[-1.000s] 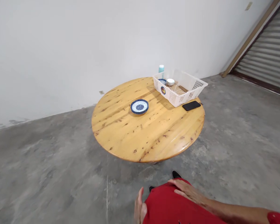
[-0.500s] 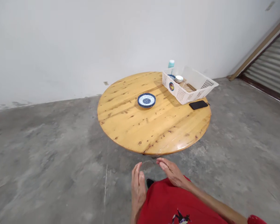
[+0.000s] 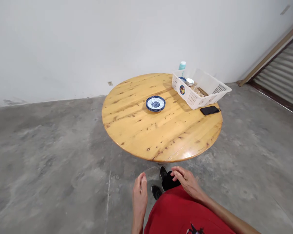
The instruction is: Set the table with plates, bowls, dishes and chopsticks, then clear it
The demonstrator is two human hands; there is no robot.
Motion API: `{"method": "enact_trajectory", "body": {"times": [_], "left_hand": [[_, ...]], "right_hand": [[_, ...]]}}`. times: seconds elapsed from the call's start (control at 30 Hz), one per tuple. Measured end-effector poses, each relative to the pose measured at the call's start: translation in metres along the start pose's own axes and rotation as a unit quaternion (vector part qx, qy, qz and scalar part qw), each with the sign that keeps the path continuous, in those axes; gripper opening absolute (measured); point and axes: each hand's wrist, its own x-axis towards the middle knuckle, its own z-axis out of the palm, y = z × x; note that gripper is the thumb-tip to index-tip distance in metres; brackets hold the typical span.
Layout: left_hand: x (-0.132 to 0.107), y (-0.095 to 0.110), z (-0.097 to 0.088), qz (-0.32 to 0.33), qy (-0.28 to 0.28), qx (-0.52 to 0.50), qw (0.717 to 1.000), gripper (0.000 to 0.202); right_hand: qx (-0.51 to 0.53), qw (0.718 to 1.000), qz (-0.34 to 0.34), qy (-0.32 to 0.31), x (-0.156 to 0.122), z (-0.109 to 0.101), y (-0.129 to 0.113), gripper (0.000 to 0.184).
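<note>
My left hand (image 3: 139, 194) hangs in front of my red shirt, fingers loosely stretched down, holding nothing. My right hand (image 3: 187, 181) is beside it, fingers relaxed and slightly curled, also empty. Both hover above the concrete floor, short of the near rim of a round wooden table (image 3: 161, 139). On the table lies a stack of blue patterned plates (image 3: 155, 103), well beyond either hand. A white plastic basket (image 3: 202, 93) at the far right holds small bowls (image 3: 189, 81). A black phone (image 3: 209, 110) lies in front of the basket.
A teal-capped bottle (image 3: 182, 65) stands behind the basket. My black shoes (image 3: 161, 182) show below the table's edge. A white wall runs behind; a roller shutter (image 3: 283, 71) is at the right. Grey concrete floor surrounds the table.
The view has drawn closer to the table and shifted slightly. Both hands have come away from my shirt and moved forward; my feet now show between them.
</note>
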Motion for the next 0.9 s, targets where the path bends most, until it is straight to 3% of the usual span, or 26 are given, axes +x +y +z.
{"method": "enact_trajectory", "body": {"times": [0.17, 0.37, 0.5, 0.73, 0.9], "left_hand": [[0.002, -0.003, 0.016, -0.018, -0.014, -0.017, 1.000, 0.050], [0.027, 0.000, 0.008, -0.040, 0.041, -0.014, 0.998, 0.051], [0.059, 0.025, 0.006, -0.039, 0.057, 0.001, 0.998, 0.050], [0.122, 0.072, 0.023, -0.029, 0.036, 0.019, 0.999, 0.047], [0.183, 0.113, 0.024, 0.031, 0.028, 0.065, 0.997, 0.039]], "right_hand": [[-0.003, 0.998, -0.025, -0.055, 0.029, 0.008, -0.007, 0.041], [0.029, 0.995, -0.041, -0.090, 0.074, 0.007, -0.016, 0.034], [0.065, 0.994, -0.029, -0.085, 0.102, -0.006, -0.014, 0.034], [0.087, 0.995, -0.023, -0.035, 0.146, -0.029, 0.013, 0.035], [0.100, 0.995, -0.017, 0.014, 0.193, -0.054, 0.012, 0.035]]}}
